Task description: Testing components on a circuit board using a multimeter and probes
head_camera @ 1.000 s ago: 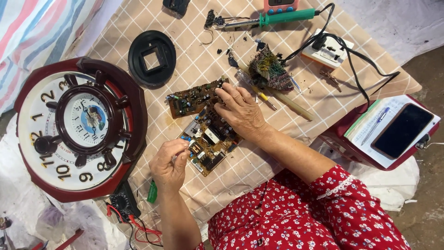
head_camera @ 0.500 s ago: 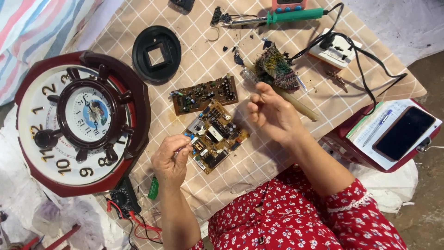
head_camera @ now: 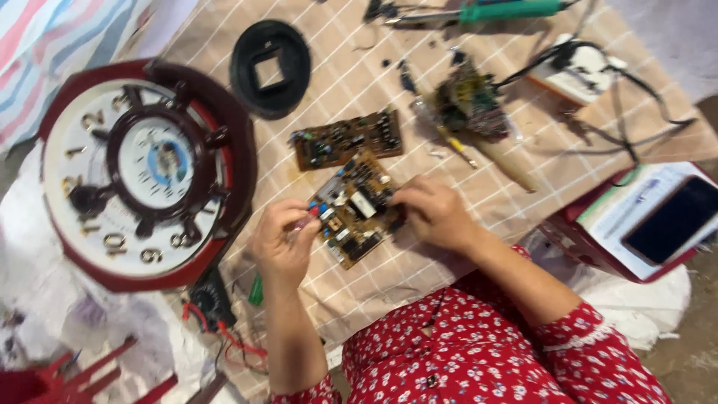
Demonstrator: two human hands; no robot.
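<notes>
- Circuit board (head_camera: 355, 217) flat on checked cloth (head_camera: 523, 202), near front edge, centre; second board (head_camera: 345, 138) just behind, apart.
- Left hand (head_camera: 280, 243) at board's left edge, fingers pinched on small reddish part; right hand (head_camera: 434, 213) curled over right edge, pressing down.
- Risk, judged: pinch slips, small part lost among clutter; board skids if right-hand pressure eases.
- Risk: soldering iron (head_camera: 479, 11) at far edge, cord near. Snag possible.
- Vs 0.5 s ago: right hand was raised off board, now down on it.
</notes>
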